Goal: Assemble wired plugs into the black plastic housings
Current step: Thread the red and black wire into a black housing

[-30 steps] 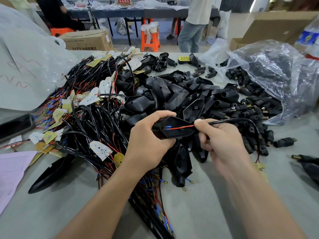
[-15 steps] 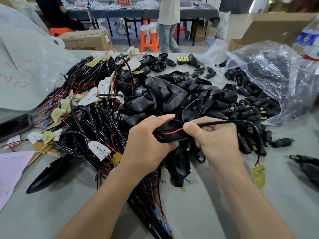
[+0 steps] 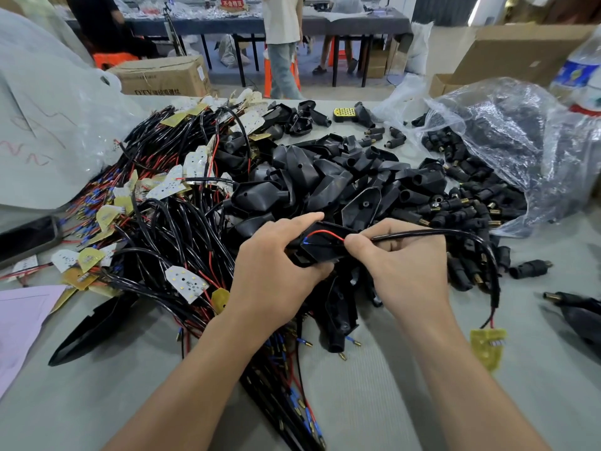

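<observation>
- The left hand grips a black housing by its left end, thumb along the top edge and fingers curled beneath; the housing is held open side up, just above the grey table.
- The right hand is at the housing's right end; thumb and forefinger pinch a black cable where its red wire leaves the sheath; the other fingers are curled in.
- The red wire arcs leftward across the housing's open face to a blue-sleeved tip beside the left thumb; I cannot tell whether that tip is seated in the housing.
- The black cable runs right from the housing, bends downward and ends in a yellow board, low to the housing's right.
- Directly behind the housing lies a heap of black housings; some lie open side up, others shell side up.
- Left of the housing sprawls a tangle of wired cables, black with red strands, carrying white and yellow boards.
- Behind and right of the housing, small black barrel plugs spill from a clear plastic bag.
- Far left of the housing lie a dark phone and a pink sheet; a long pointed black shell lies to the housing's lower left.
</observation>
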Available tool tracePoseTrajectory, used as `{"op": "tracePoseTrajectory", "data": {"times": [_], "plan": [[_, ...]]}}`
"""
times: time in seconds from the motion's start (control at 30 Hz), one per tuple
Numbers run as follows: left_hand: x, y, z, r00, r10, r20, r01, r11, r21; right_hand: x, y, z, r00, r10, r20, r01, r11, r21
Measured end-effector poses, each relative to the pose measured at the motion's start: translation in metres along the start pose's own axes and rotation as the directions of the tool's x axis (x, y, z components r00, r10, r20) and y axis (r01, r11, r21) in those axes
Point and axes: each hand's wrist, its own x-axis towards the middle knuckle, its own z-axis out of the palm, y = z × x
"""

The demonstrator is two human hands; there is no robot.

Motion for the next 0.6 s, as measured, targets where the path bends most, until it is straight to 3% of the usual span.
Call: {"op": "tracePoseTrajectory", "data": {"times": [0.13,0.3,0.47,0.53,0.6], "plan": [[0.0018,-0.0001,-0.0025,0.999,0.029,-0.028,-0.026,0.995,0.099,0.0020,0.0012,-0.0026,0.992,0.052,0.111,-0.054,0.998,0.015],[0.0020,0.0006,-0.0014,1.000,-0.004,0.001,0.003,0.996,0.085,0.0047,0.0017,-0.0066,0.991,0.125,0.045,-0.122,0.991,-0.062],[0.0014,0.0021,-0.0035,0.998,0.026,0.064,-0.034,0.991,0.129,0.0012,-0.0049,-0.0043,0.964,0.181,0.193,-0.225,0.944,0.240],[0.0015,0.0023,-0.0038,0.996,0.008,0.090,-0.015,0.997,0.070,0.0008,-0.0069,-0.0042,0.953,0.194,0.232,-0.253,0.931,0.263],[0.0000,0.0031,-0.0031,0.994,0.003,0.110,-0.004,1.000,0.012,-0.0012,-0.0068,-0.0015,0.963,0.165,0.212,-0.203,0.964,0.171]]}}
